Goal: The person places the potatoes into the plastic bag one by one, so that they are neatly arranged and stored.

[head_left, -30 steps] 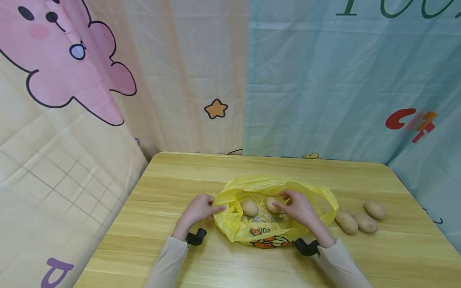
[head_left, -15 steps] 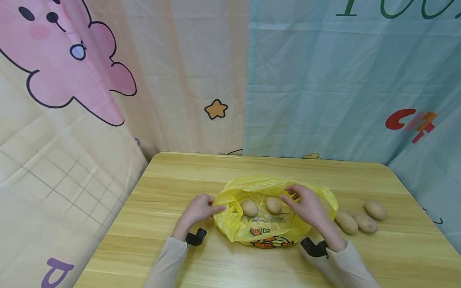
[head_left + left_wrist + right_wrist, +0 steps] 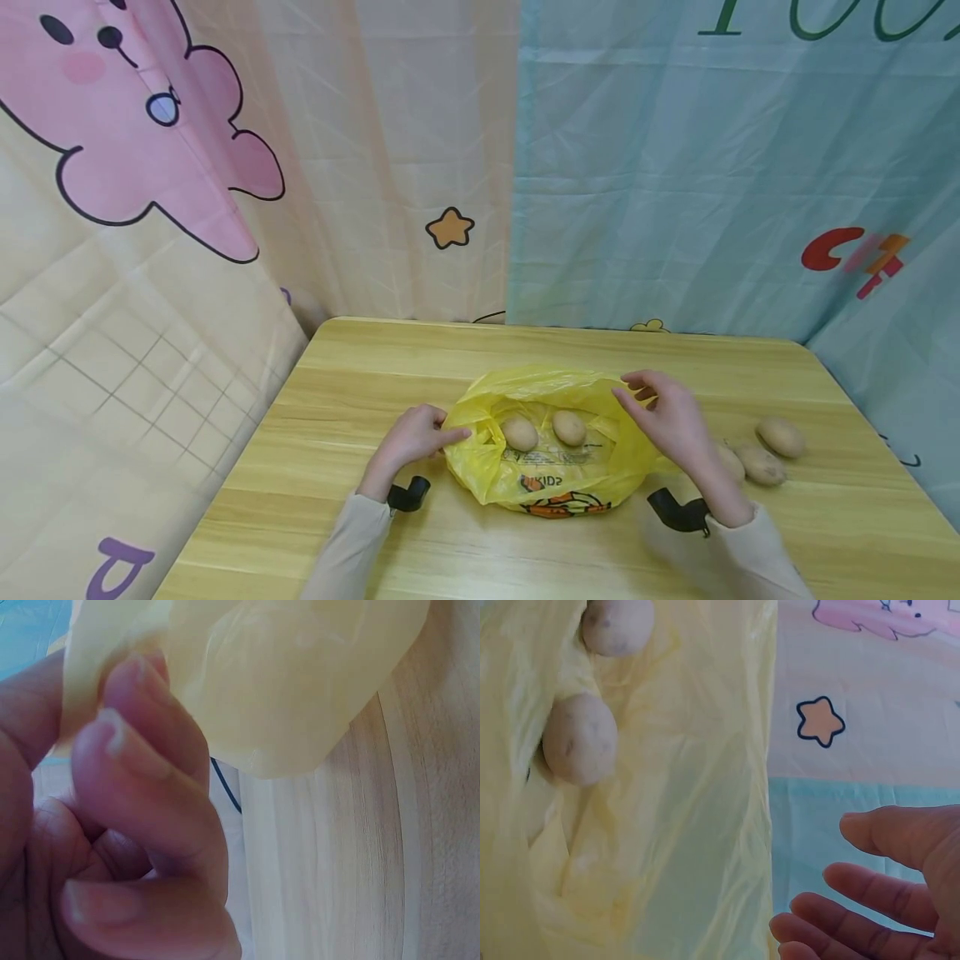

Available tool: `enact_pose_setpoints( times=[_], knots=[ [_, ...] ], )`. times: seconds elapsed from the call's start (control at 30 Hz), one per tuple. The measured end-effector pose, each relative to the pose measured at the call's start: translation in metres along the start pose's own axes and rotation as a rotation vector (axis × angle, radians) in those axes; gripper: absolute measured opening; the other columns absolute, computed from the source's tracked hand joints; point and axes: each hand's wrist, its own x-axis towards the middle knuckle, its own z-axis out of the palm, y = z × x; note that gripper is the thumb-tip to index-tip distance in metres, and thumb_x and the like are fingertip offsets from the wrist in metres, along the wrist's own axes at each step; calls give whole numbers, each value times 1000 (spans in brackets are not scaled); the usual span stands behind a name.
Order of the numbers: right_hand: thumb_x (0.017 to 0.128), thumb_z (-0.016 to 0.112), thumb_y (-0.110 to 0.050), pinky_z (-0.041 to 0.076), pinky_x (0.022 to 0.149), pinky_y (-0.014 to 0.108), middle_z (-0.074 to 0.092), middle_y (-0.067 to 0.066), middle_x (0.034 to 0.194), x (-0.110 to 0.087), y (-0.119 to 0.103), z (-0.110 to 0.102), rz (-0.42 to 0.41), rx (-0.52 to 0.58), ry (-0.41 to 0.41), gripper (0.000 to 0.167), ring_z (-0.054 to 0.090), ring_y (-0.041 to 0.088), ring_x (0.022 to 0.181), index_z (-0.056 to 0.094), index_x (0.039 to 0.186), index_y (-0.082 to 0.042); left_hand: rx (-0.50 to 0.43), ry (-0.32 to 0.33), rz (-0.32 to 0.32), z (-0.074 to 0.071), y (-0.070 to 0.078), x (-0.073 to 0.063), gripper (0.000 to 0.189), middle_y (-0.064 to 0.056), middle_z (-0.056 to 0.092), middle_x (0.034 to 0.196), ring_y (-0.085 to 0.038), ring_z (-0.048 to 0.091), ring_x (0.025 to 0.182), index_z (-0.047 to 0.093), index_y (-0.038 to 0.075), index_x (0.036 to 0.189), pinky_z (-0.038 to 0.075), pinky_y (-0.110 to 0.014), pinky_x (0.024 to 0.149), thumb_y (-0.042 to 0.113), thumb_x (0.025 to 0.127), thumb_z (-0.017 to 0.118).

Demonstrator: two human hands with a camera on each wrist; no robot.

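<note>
A yellow plastic bag (image 3: 480, 477) lies on the table with its mouth spread wide. Two potatoes, a left one (image 3: 520, 433) and a right one (image 3: 569, 427), rest inside it. My left hand (image 3: 411, 440) pinches the bag's left rim between thumb and fingers, and in the left wrist view the other fingers are bent. Over the bag's right edge, my right hand (image 3: 670, 418) hovers with relaxed fingers and holds nothing. The right wrist view shows its thumb and fingers (image 3: 870, 904) apart, away from the bag.
Three potatoes lie close together right of the bag: one at the back (image 3: 782, 437), one in front (image 3: 761, 464), and one (image 3: 731, 462) partly hidden by my right arm. The wooden table (image 3: 360, 358) meets printed curtains (image 3: 375, 167) behind and at the sides.
My right hand has let go of the right potato in the bag and moved up and right, out of the bag's mouth. My left hand has stayed at the left rim.
</note>
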Motion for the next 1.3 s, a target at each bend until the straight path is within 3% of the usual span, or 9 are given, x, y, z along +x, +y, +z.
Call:
enact_pose_setpoints(
  times=[0.5, 0.93, 1.13, 1.3],
  knots=[
    [89, 68, -16, 51, 66, 46, 66, 18, 93, 2, 13, -28, 6, -50, 124, 25, 63, 31, 80, 66, 104, 4, -3, -9, 9, 0, -1, 0, 34, -2, 56, 54, -10, 47, 45, 59, 11, 66, 33, -25, 44, 37, 87, 69],
    [92, 65, -28, 51, 67, 41, 65, 23, 98, 2, 30, -52, 94, -105, 117, 39, 61, 35, 86, 63, 112, 4, -6, -9, 15, 1, -4, 1, 34, 1, 55, 54, -10, 48, 46, 60, 11, 67, 33, -25, 44, 37, 86, 69],
    [92, 64, -28, 49, 69, 51, 62, 28, 98, 0, 46, -58, 130, -100, 128, 43, 60, 39, 85, 58, 116, 8, -4, -7, 14, 1, -4, 1, 34, 1, 55, 53, -10, 48, 45, 59, 11, 67, 33, -25, 44, 38, 86, 69],
    [92, 64, -28, 49, 69, 52, 62, 30, 98, -1, 58, -64, 153, -113, 142, 44, 61, 42, 84, 58, 116, 8, -6, -8, 16, 2, -4, 1, 35, 3, 53, 52, -10, 47, 45, 58, 11, 66, 32, -25, 44, 38, 87, 69]
  ],
)
